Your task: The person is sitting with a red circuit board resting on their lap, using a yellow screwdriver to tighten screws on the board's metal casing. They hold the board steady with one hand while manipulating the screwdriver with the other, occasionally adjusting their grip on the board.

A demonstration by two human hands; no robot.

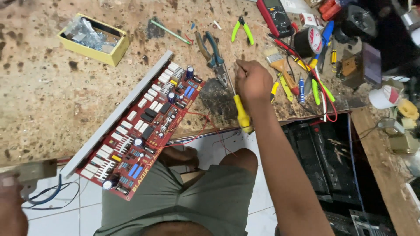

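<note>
Right hand (253, 81): closed around the metal shaft of a yellow-handled screwdriver (236, 102), handle end pointing back toward the body, tip end hidden under the fingers. Screwdriver position: on the stained workbench (52, 96), just right of the red circuit board (142, 131) and beside the blue-handled pliers (213, 54).

Left hand (11, 205): at the lower left frame edge, blurred, close to a grey metal bracket (35, 171); grip cannot be determined.

Circuit board: lying diagonally, overhanging the bench edge above the lap, fixed along one long side to a grey aluminium rail (118, 111).

Handling, screwdriver: likely light and rigid; steel shaft likely slippery; moulded handle the securer hold.

Handling, board: likely stiff but fragile; capacitors, white resistors and thin red wires (197, 126) prone to bending or tearing. Preferred hold: the rail or bare board edges, never the components.

Nearby: yellow box (111, 54) of bagged parts, green-handled cutters (242, 29), paintbrush (280, 65), multimeter (275, 15).
</note>
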